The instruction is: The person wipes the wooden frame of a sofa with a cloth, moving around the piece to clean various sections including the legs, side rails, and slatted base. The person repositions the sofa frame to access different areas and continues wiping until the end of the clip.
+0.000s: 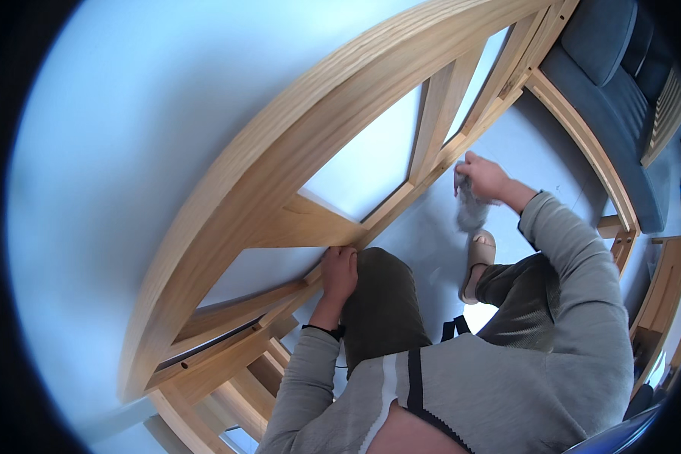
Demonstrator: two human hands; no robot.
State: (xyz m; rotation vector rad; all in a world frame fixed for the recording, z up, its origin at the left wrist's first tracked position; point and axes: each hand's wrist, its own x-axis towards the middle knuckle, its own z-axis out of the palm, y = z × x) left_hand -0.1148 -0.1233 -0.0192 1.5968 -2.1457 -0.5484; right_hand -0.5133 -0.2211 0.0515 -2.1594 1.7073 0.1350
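My right hand (484, 177) grips a grey, fluffy cloth (470, 211), which hangs down over the floor near my slippered foot. It is beside the lower rail of a wooden frame. My left hand (339, 272) rests on the lower rail of this same wooden frame (295, 136), by my knee; its fingers curl over the wood. The frame stands against a white wall and has a broad top rail and several uprights with openings between them.
A grey cushioned sofa (596, 102) with a wooden base rail (590, 147) stands at the upper right. Wooden slats (244, 391) lie at the lower left. A slipper (480, 249) is on my foot on the grey floor. Wooden furniture (661, 284) stands at the far right.
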